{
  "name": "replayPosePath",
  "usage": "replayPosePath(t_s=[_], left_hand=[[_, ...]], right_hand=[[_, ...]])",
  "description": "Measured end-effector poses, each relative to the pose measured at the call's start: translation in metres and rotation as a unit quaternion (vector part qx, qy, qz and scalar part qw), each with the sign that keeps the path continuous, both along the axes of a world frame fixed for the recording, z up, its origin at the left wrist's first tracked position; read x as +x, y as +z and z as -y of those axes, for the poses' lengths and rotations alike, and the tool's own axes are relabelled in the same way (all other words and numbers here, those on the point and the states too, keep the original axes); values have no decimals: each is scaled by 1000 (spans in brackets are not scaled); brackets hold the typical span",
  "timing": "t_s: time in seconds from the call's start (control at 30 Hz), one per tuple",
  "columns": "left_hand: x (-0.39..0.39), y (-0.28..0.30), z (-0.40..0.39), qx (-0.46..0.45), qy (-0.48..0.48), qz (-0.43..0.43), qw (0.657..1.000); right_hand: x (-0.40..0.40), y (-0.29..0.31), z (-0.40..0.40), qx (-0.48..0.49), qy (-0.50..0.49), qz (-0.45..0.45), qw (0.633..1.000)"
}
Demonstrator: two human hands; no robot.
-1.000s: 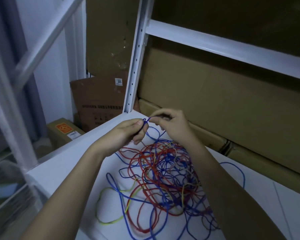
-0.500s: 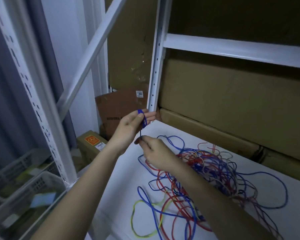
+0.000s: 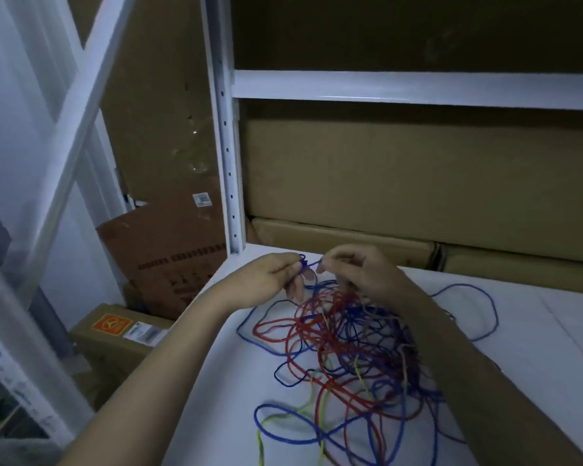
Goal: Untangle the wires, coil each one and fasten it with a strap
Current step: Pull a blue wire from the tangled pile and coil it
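Observation:
A tangle of red, blue and yellow-green wires [image 3: 350, 344] lies on the white shelf [image 3: 229, 391]. My left hand [image 3: 270, 280] pinches a small loop at the end of a blue wire [image 3: 304, 264] between thumb and forefinger, above the back left of the pile. My right hand [image 3: 360, 274] pinches the same blue wire a few centimetres to the right, and its other fingers hang curled over the tangle. One long blue loop [image 3: 478, 311] trails off to the right of my right forearm. No strap is visible.
The white shelf post [image 3: 228, 163] rises just behind my hands, with a crossbeam [image 3: 418, 90] above. Flat cardboard boxes [image 3: 384, 183] line the back of the shelf. More cartons [image 3: 115, 334] stand on the floor to the left, past the shelf's edge.
My right hand has risen from low beside the pile to the level of my left hand and now pinches the blue wire close to it. The camera has swung right.

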State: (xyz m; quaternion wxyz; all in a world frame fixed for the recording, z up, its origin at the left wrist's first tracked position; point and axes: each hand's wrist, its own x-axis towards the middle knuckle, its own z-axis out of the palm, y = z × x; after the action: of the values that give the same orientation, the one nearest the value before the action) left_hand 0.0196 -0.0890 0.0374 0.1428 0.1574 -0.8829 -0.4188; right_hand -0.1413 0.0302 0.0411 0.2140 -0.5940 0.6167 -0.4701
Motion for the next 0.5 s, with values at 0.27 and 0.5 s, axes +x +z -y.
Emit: replayPosePath(t_s=[0.27, 0.5], left_hand=[[-29, 9, -24, 113, -177, -97, 973], [-53, 7, -39, 169, -106, -195, 960]], right_hand=[[-4, 5, -51, -27, -121, -7, 992], [5, -19, -72, 118, -143, -23, 982]])
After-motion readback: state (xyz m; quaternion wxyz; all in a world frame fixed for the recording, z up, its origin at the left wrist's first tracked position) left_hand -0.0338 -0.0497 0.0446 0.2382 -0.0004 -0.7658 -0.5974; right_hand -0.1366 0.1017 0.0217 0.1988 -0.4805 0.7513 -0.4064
